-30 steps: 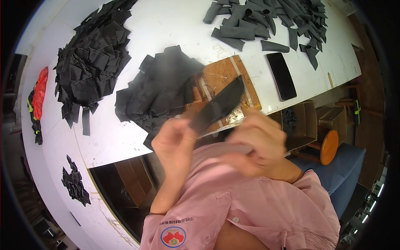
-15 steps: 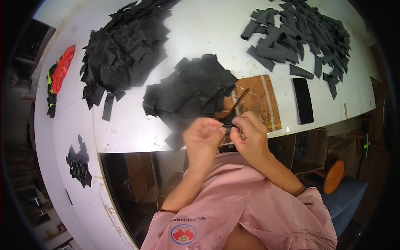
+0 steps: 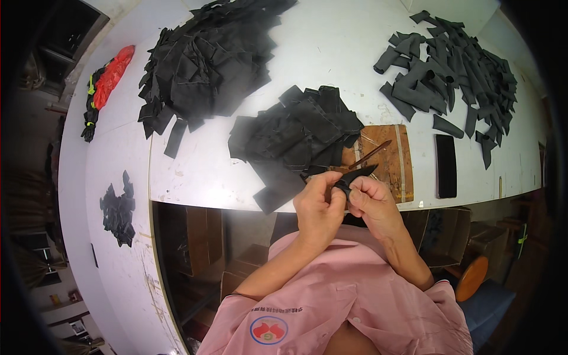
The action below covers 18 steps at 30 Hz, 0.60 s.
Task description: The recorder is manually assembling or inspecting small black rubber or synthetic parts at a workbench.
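Observation:
Close in front of my chest, at the table's near edge, both hands pinch one small black fabric piece (image 3: 357,174). My left hand (image 3: 319,211) is closed on its left part, thumb against the fingers. My right hand (image 3: 377,207) grips it from the right, fingertips nearly meeting the left ones. A pointed end of the cloth sticks out past the fingers, over a worn brown board (image 3: 397,163). On that board lies a thin dark brown stick (image 3: 371,155). A heap of flat black fabric pieces (image 3: 290,133) lies just beyond my left hand.
Farther left on the white table (image 3: 331,41) is a larger heap of black fabric pieces (image 3: 207,71). Dark grey fabric tubes (image 3: 438,77) are piled at the far right, behind a black phone (image 3: 446,165). Black scraps (image 3: 119,210) and a red bag (image 3: 115,77) lie on the left side.
The view has shifted, so the table appears farther right. Between my hands, the compact bit of black cloth now shows a longer pointed end reaching away, and my fingers have changed their grip.

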Each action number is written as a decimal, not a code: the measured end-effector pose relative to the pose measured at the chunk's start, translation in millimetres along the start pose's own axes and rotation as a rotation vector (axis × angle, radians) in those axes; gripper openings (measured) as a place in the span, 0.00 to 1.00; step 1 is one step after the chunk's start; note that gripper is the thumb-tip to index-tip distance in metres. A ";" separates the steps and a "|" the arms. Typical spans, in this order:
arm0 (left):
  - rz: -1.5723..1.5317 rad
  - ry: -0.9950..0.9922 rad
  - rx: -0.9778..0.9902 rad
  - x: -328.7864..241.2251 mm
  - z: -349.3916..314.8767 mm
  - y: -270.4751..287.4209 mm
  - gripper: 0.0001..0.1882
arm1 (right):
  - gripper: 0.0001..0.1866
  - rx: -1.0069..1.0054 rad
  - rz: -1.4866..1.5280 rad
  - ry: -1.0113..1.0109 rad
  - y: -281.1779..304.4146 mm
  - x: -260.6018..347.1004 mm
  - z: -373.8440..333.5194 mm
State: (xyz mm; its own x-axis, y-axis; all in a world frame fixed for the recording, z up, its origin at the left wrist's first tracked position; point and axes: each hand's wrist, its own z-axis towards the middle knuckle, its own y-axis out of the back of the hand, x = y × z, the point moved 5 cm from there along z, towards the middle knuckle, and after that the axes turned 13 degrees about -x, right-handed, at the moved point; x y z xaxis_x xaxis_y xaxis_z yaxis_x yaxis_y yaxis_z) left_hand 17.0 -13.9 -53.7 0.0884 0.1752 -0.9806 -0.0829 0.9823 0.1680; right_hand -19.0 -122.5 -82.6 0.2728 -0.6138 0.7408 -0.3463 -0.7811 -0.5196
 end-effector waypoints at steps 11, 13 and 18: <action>-1.000 0.875 0.863 -33.3 -22.9 -19.4 0.25 | 0.10 0.168 0.012 0.437 -7.4 35.7 -13.3; -0.489 0.351 0.521 -31.1 -11.7 -10.9 0.20 | 0.08 0.082 0.016 0.406 -2.2 41.8 -8.6; -0.236 -0.173 0.170 -50.5 -3.5 -9.4 0.08 | 0.02 -0.073 -0.445 0.846 -12.4 76.9 -21.1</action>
State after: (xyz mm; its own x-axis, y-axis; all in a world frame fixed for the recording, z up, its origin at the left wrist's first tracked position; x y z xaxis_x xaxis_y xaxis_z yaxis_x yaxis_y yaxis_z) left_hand 9.9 -32.2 -6.1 0.2534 -0.0644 -0.9652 0.1256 0.9915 -0.0332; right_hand -12.7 -157.5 -10.1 -0.3358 0.0460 0.9408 -0.4300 -0.8961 -0.1096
